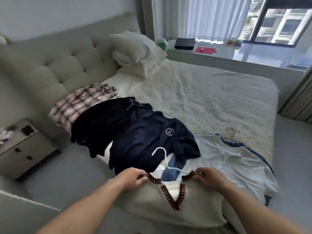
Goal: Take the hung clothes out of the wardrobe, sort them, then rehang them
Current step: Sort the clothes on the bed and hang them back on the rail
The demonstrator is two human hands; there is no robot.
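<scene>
Both hands work at the near edge of the bed (pixel 211 92), each pinching one side of the neckline of a cream V-neck sweater (pixel 148 203) trimmed in dark red. The left hand (pixel 133 179) has its grip closed on the left shoulder of the collar; the right hand (pixel 208 179) grips the right shoulder in the same way. Between them a white hanger (pixel 164 163) pokes up out of the neck opening, its hook lying toward the left over a navy T-shirt (pixel 150 137) with a small round crest on the chest.

The rest of the clothes lie in a row across the bed, overlapping — a pink-and-black plaid garment (pixel 79 103) farthest toward the headboard (pixel 55 65), then a black garment (pixel 101 122), then the navy T-shirt. Something blue, denim by the look of it (pixel 170 169), shows through the sweater's neck, just beneath the hanger. To the right a pale blue-white shirt (pixel 236 164) spreads over another dark blue piece, with a clear hanger (pixel 228 134) at its top edge.

A rumpled pillow (pixel 135 49) sits at the head of the bed. A grey nightstand (pixel 25 146) stands on the left, below the mattress line. Beyond the bed, the window ledge (pixel 253 53) carries a black box (pixel 184 43) and a red flat item (pixel 204 50) — sheer curtains (pixel 211 16) hang above them.
</scene>
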